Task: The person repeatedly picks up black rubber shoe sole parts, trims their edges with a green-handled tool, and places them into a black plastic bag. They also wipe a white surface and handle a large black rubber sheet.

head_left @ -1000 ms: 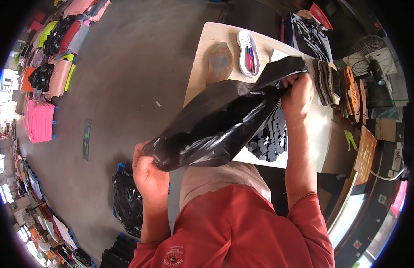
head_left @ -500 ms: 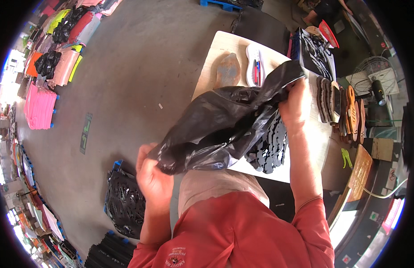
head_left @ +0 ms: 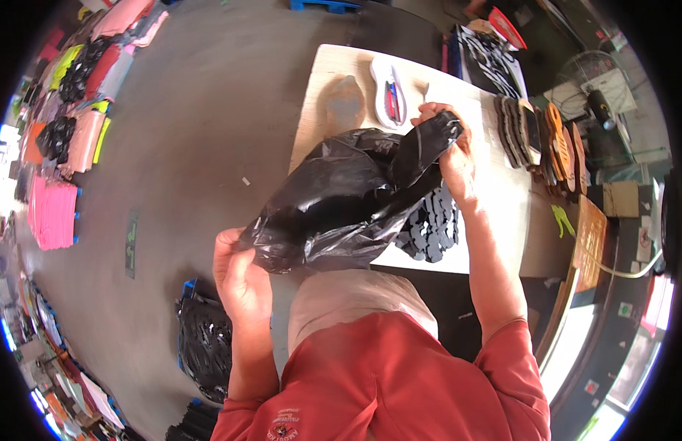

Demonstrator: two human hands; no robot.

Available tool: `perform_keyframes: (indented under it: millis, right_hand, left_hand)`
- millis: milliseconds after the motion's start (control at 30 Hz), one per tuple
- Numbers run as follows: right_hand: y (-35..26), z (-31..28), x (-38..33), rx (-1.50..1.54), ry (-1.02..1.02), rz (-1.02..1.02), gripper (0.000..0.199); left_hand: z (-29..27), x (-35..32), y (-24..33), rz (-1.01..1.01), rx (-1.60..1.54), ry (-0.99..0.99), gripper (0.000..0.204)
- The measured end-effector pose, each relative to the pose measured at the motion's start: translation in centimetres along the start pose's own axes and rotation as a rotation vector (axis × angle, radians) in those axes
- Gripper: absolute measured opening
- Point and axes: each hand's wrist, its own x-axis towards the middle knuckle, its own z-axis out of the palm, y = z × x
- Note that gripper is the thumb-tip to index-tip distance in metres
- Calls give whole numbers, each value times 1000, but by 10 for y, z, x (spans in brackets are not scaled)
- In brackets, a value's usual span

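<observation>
A large black plastic bag [head_left: 326,198] is stretched between my two hands above the near left part of the pale table [head_left: 495,213]. My left hand [head_left: 241,275] pinches the bag's lower left corner, out past the table's edge. Over the table, my right hand [head_left: 455,158] grips a gathered end of the bag at its upper right. Partly covered by the bag, several dark, wavy-edged cut pieces [head_left: 433,228] lie stacked on the table. Beyond the bag are a grey-brown sole-shaped plate [head_left: 346,103] and a white sole-shaped tray [head_left: 388,92] holding pens.
Rows of brown and orange sole-shaped pieces [head_left: 558,140] stand at the table's right, near a fan [head_left: 587,77] and yellow-green snips [head_left: 561,219]. A crate of black offcuts [head_left: 491,62] stands behind. Black sheets [head_left: 205,342] sit on the floor left of me; pink stacks [head_left: 52,209] are farther left.
My right hand has come down and slightly left, bringing its end of the bag lower. My left hand still pinches the other corner. The whole view has shifted a little.
</observation>
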Motion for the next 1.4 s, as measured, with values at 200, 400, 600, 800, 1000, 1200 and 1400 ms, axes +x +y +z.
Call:
perform_keyframes:
  millis: [200, 400, 600, 800, 1000, 1200, 1400]
  right_hand:
    - [-17, -12, -23, -269, 24, -40, 39]
    - [-12, -11, -54, 45, 49, 49, 32]
    - [-21, 24, -71, -494, -302, -238, 58]
    - [33, -101, -96, -354, -287, -189, 88]
    - [184, -166, -70, -556, 67, 611, 102]
    - [230, -165, -62, -608, 37, 613, 104]
    - [224, -156, -48, -466, -46, 692, 89]
  left_hand:
    - [8, -2, 0, 66, 108, -90, 27]
    - [52, -46, 7, 604, 548, -759, 25]
    - [108, -36, -199, 68, 805, -936, 33]
    - [107, 33, -301, 879, 1496, -724, 39]
    - [107, 63, -331, 1256, 2163, -696, 61]
    - [149, 46, -365, -55, 1923, -189, 88]
    - [163, 48, -365, 75, 1954, -91, 89]
